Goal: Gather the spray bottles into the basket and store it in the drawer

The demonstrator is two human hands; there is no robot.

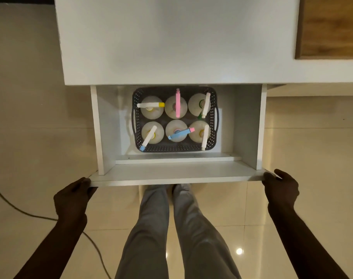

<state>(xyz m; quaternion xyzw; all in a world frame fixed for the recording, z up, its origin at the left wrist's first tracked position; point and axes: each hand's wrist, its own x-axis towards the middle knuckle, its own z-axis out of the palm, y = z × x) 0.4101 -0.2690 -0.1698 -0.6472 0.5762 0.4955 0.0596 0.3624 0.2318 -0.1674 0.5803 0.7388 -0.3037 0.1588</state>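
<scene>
A grey perforated basket sits on the floor of the pulled-out white drawer, towards its back. Several pale spray bottles stand upright in it in two rows, among them one with a pink head and one with a blue head. My left hand grips the left end of the drawer's front panel. My right hand grips the right end of the same panel. Both hands hold the drawer front and are well clear of the basket.
The white cabinet top overhangs the back of the drawer. A wooden panel lies at the upper right. My legs in grey trousers stand under the drawer front. A dark cable runs over the glossy tiled floor at the left.
</scene>
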